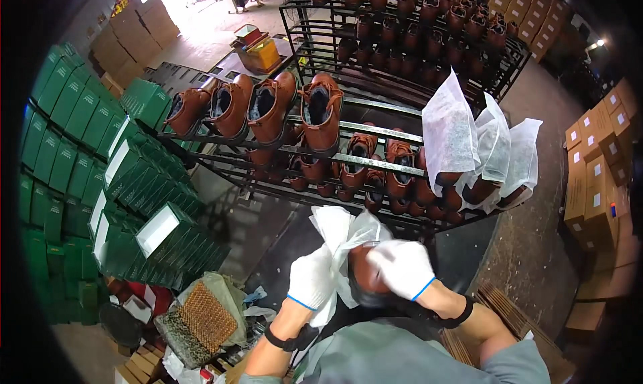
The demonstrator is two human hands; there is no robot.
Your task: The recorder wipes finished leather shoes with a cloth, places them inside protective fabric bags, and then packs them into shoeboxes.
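In front of my body, a brown leather shoe [364, 270] with a dark sole is partly inside a thin white bag [335, 226]. My left hand [311, 278], in a white glove with a blue cuff edge, is closed on the gathered bag at the shoe's left. On the other side, my gloved right hand [404, 269] is curled against the shoe, its fingers partly hidden and slightly blurred. Just ahead is a black metal rack [378, 161] with brown lace-up shoes [321, 113] along its top left. At its right end, several shoes are covered by white bags [450, 129].
Green shoeboxes [63, 123] are stacked at the left, with an open green box [157, 230] nearer. Below it lies a brown textured cushion [204, 314] among scraps. Cartons [596, 160] line the right side. Another loaded shoe rack [402, 32] and a yellow bin [260, 52] stand behind.
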